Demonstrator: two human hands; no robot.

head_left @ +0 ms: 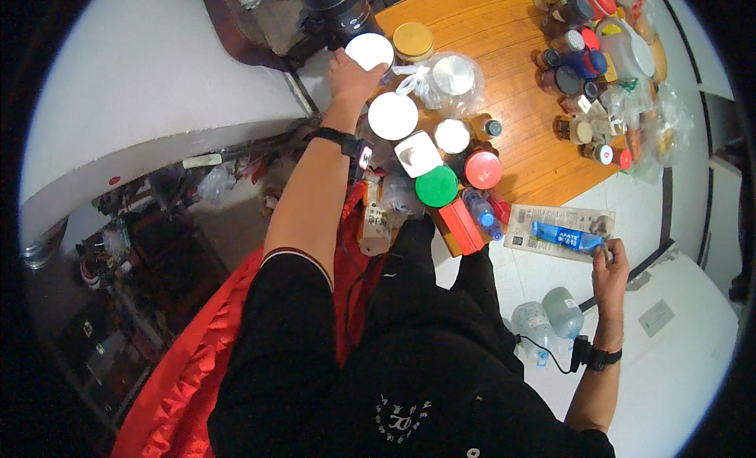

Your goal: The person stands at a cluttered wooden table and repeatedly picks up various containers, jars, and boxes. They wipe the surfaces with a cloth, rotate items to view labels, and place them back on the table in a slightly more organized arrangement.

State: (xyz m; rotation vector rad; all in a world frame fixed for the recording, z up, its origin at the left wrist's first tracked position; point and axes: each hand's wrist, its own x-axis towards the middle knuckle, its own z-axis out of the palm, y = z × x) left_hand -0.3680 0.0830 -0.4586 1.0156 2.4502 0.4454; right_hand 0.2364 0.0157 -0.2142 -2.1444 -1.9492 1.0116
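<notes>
My left hand (354,78) reaches to the far left of the table. Its fingers close round the rim of a white-lidded jar (368,51). Off the table's near right side, my right hand (610,270) pinches one corner of a flat beige packet with a blue label (524,231). Near the left hand stand another white-lidded container (393,116), a yellow-lidded jar (413,40) and a transparent plastic bag round a white-lidded jar (453,76). Closer to me are a square white lid (418,154), a green-lidded jar (436,186), a red-lidded jar (483,169) and a red box (461,226).
The wooden table (512,64) carries a crowd of jars, bottles and bags along its right side, including a pale plastic jug (628,52). Large plastic bottles (533,326) stand on the floor. Red cloth (201,348) hangs at my left, beside a cluttered area (150,269).
</notes>
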